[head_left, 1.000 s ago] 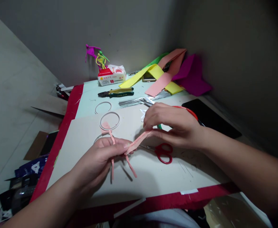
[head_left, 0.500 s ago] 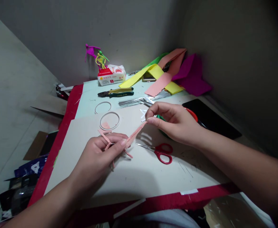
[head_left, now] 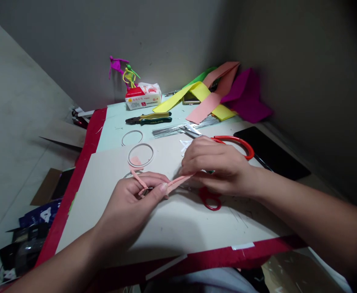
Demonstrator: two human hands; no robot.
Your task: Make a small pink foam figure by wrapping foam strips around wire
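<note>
My left hand (head_left: 138,199) is closed, thumb against fingers, on a small wire piece wrapped in pink paper (head_left: 139,179). Its bent limbs poke out past the fingers. From the left thumb a narrow pink crepe paper strip (head_left: 180,180) runs to my right hand (head_left: 215,165), whose curled fingers pinch the far end. Under the right hand lie red-handled scissors (head_left: 211,199), their blades mostly covered. Larger scissors with orange-red handles (head_left: 248,147) rest just behind the same hand. Beyond the left hand are coiled wire rings (head_left: 141,155) and a pink paper scrap (head_left: 134,162).
Pliers (head_left: 149,118) and a bundle of thin wires (head_left: 172,130) lie farther back. Yellow crepe paper (head_left: 178,97) and purple paper (head_left: 248,99) lean near the wall. Small wire figures (head_left: 129,76) stand by a tissue pack (head_left: 143,97). A black tablet-like slab (head_left: 272,152) lies right.
My right hand has come lower and turned over, now covering the red scissors' blades. The paper strip lies flatter between the hands. The left hand has tilted slightly, hiding the piece's lower limbs.
</note>
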